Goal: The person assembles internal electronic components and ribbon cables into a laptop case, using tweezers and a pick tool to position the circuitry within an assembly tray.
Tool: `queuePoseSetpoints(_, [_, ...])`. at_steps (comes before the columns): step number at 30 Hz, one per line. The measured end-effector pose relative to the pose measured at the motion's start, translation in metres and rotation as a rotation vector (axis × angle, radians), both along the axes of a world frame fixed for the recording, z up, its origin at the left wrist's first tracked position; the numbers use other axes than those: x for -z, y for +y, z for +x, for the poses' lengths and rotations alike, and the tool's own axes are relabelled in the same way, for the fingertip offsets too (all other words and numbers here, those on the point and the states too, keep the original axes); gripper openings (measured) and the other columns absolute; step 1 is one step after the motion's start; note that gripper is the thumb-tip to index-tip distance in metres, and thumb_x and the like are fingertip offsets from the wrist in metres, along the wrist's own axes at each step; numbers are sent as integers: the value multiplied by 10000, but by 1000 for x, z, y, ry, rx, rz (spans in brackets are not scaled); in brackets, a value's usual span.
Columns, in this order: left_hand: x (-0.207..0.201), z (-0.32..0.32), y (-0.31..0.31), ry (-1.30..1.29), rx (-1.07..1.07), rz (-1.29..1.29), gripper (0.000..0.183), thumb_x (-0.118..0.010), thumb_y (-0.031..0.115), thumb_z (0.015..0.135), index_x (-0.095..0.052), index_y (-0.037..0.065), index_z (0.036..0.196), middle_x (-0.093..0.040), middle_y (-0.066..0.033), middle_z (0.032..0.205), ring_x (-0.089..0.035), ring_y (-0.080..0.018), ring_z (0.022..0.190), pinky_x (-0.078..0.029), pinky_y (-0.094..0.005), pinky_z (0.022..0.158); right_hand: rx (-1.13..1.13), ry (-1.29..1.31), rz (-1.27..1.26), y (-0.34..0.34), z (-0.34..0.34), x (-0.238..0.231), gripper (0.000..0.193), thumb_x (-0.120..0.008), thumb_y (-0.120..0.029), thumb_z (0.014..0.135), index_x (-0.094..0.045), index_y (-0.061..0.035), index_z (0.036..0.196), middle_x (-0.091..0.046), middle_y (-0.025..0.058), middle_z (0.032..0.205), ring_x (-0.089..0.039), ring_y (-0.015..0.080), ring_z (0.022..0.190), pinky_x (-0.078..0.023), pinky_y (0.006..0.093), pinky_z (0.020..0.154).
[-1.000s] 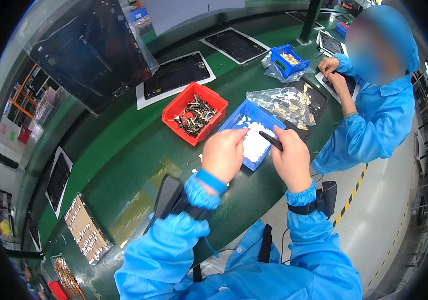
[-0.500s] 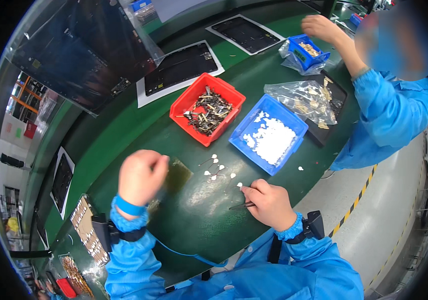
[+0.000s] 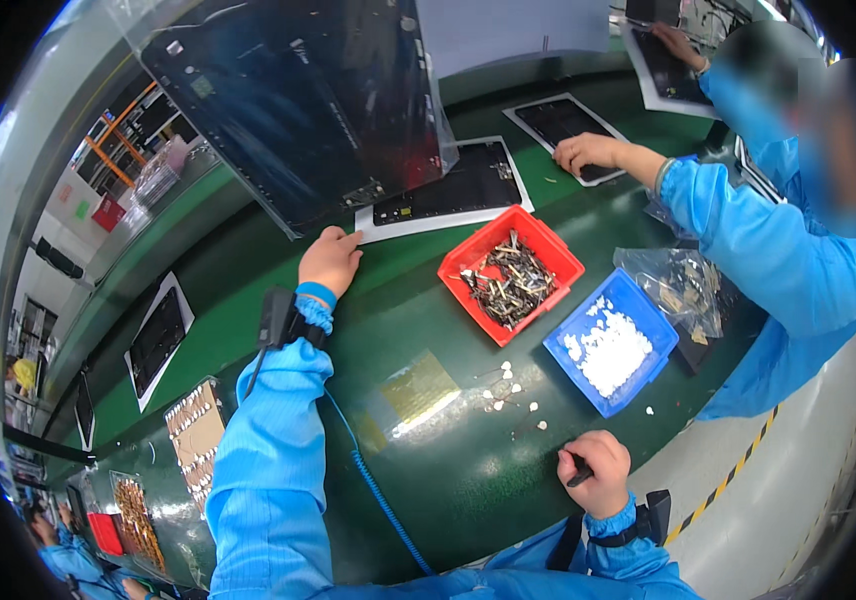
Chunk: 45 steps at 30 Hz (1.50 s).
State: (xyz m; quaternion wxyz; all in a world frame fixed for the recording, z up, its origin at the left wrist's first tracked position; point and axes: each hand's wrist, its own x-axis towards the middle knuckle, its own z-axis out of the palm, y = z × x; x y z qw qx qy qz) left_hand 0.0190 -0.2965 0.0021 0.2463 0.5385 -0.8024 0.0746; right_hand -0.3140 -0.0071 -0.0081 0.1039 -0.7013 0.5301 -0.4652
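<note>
My left hand [image 3: 329, 258] reaches far forward and its fingertips touch the near corner of a white tray holding a dark flat panel [image 3: 448, 190] on the green belt. My right hand [image 3: 596, 470] rests near the belt's front edge, closed around a thin black tool [image 3: 579, 474]. Several small white parts [image 3: 508, 385] lie loose on the belt between my hands. Just beyond them sit a red bin of dark metal pieces [image 3: 510, 272] and a blue bin of white parts [image 3: 610, 345].
A person in a blue coat [image 3: 768, 250] works at the right, one hand on another panel tray [image 3: 568, 125]. A clear bag of parts [image 3: 678, 285] lies by the blue bin. A large dark panel [image 3: 298, 100] leans at the back. More trays [image 3: 158, 340] line the left.
My left hand has stretched forward from the belt's near side to the panel tray. My right hand drew back toward me, still gripping the tool. The view shifted, and the other person now leans over the belt.
</note>
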Motion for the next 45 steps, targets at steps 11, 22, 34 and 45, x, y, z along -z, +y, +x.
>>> queuePoseSetpoints(11, [9, 28, 6, 53, -231, 109, 104, -416, 61, 836, -500, 33, 892, -619, -165, 800, -612, -313, 777, -480, -406, 653, 2, -257, 71, 1, -4, 6, 165, -603, 43, 613, -529, -35, 738, -546, 75, 694, -405, 109, 460, -328, 224, 418])
queuePoseSetpoints(22, [-7, 47, 35, 2040, -623, -156, 725, -679, -2, 721, -258, 32, 1311, -404, -184, 1250, -498, -284, 1065, -434, -465, 893, -43, -431, 181, 2, -6, 11, 148, -599, 64, 654, -542, -29, 755, -547, 53, 736, -374, 52, 484, -302, 186, 435])
queuePoseSetpoints(34, [-139, 102, 196, 1174, -257, -812, 247, -529, 95, 887, -515, -54, 1084, -602, -81, 1004, -567, -132, 857, -455, -262, 747, -4, -505, 102, 0, -3, 27, 97, -633, 27, 732, -558, -17, 776, -597, 35, 762, -435, 44, 538, -367, 185, 491])
queuePoseSetpoints(45, [-180, 52, 313, 1041, 265, 516, 253, -534, 117, 883, -540, 26, 1119, -580, -3, 1016, -519, -88, 931, -422, -265, 831, 54, -495, 186, -1, -12, 22, 56, -633, -4, 774, -587, -6, 808, -571, -14, 713, -444, 37, 593, -355, 180, 531])
